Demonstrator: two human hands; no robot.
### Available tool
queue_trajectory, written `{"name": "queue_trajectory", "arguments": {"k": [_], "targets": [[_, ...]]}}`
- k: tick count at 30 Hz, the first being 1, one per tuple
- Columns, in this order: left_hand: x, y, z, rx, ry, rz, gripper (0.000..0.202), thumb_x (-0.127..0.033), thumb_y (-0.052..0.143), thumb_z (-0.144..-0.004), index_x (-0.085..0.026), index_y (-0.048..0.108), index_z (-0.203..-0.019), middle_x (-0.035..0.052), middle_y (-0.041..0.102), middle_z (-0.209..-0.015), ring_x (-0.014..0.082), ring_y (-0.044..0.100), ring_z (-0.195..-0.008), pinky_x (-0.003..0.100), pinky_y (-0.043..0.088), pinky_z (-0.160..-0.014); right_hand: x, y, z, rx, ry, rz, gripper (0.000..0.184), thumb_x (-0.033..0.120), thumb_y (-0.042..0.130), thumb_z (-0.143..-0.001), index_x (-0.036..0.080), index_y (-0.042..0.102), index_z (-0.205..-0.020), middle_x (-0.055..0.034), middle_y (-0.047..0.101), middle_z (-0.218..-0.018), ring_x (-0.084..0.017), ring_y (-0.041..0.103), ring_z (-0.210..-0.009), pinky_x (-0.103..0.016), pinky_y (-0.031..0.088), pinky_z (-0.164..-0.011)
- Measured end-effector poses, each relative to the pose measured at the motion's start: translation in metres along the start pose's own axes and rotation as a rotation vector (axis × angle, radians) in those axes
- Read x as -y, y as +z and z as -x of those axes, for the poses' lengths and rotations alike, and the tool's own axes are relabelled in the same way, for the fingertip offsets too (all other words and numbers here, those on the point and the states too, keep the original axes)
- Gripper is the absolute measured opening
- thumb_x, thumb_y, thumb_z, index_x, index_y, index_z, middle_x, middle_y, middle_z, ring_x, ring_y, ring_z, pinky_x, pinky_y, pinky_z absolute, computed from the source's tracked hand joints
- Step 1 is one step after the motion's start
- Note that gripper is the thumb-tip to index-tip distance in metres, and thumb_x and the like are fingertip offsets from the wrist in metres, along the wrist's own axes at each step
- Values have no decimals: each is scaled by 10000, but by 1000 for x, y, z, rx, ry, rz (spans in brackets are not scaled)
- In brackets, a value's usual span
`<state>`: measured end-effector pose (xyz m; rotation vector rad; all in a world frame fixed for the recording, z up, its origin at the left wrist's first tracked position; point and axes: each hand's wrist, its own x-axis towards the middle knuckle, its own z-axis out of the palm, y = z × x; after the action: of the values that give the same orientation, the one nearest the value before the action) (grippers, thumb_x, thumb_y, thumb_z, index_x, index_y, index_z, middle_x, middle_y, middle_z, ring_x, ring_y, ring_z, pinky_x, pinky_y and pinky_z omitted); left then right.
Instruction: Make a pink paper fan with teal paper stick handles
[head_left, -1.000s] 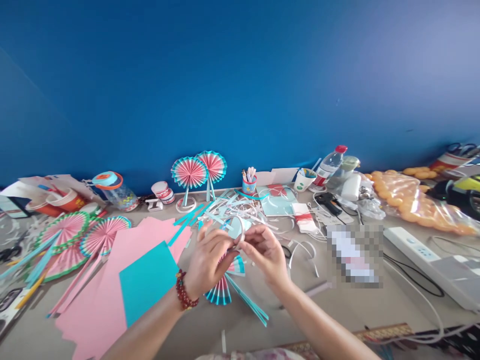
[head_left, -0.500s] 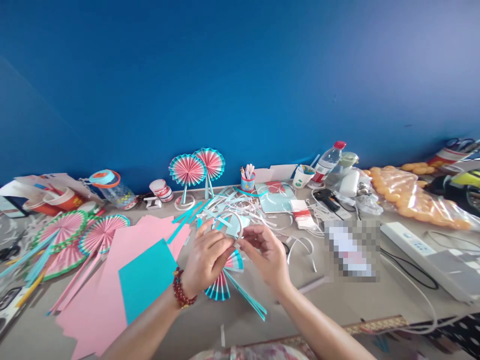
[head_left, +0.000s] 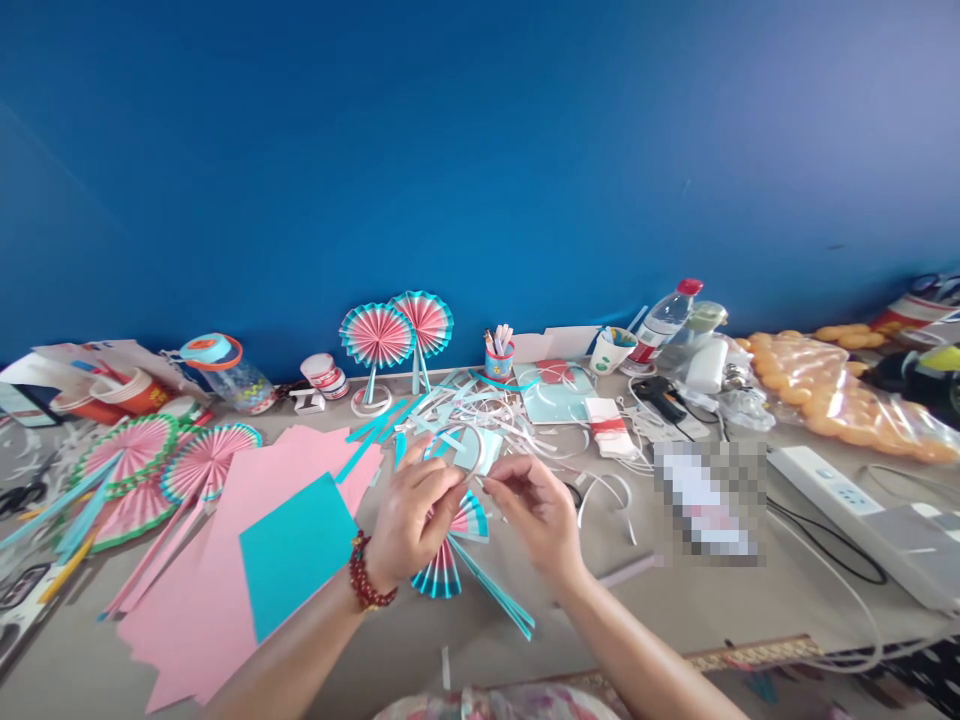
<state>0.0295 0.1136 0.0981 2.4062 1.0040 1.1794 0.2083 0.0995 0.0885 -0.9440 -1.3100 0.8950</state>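
Note:
My left hand (head_left: 409, 520), with a red bead bracelet at the wrist, and my right hand (head_left: 534, 508) meet above the table. Both pinch a curled white and teal paper strip (head_left: 472, 450) between fingertips. Under my hands lies a pleated pink and teal paper fan (head_left: 448, 560) with long teal sticks. Loose white and teal paper strips (head_left: 480, 412) are heaped just behind.
Pink and teal paper sheets (head_left: 277, 530) lie at left beside finished fans (head_left: 150, 465). Two fans on stands (head_left: 394, 335), a pen cup (head_left: 498, 358), a water bottle (head_left: 660, 322), a glue gun (head_left: 660, 395), a power strip (head_left: 855, 500) and a bag of oranges (head_left: 832, 400) crowd the back and right.
My hands dropped slightly toward the table and the curled strip has been turned and reshaped between my fingertips; the view shifted a little.

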Motion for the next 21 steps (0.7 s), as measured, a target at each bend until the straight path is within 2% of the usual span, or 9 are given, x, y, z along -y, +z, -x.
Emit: {"name": "queue_trajectory", "arguments": {"k": [3,7,11,13,21], "targets": [[0,-2,-1,-1,-23,23,103,-145,503,-961,-211,574,-923,-9,607,-756,142,565,-703,463,367,-1057,-2,-3,-1,-61,-49,11,99,239,697,-860,212,618,-913,-11,633,-842,-138,613,-749,-243,509,-657],[0,-4,-2,10,-40,17,111,-157,504,-956,-213,594,-922,-13,607,-731,146,551,-689,426,392,-987,-2,-7,-7,82,-91,124,188,223,679,-873,228,621,-1051,-34,628,-944,-155,620,-793,-293,525,-729],[2,-4,-5,8,-32,-1,140,-178,499,-947,-216,629,-981,16,657,-781,174,574,-717,391,415,-850,2,-8,-14,124,-180,249,51,180,635,-902,226,640,-923,-24,649,-890,-169,622,-838,-305,497,-777],[3,-3,-5,5,-34,4,164,-190,491,-950,-220,641,-1009,30,680,-822,182,587,-734,380,407,-804,4,-8,-15,123,-207,265,75,161,634,-901,224,629,-861,-11,652,-847,-166,622,-832,-298,484,-779],[3,-1,-7,-41,-102,16,173,-222,490,-948,-214,653,-889,3,625,-715,166,559,-686,361,392,-772,4,-9,-9,144,-204,231,91,144,611,-910,217,611,-856,-12,644,-852,-165,617,-834,-288,469,-768]]}}
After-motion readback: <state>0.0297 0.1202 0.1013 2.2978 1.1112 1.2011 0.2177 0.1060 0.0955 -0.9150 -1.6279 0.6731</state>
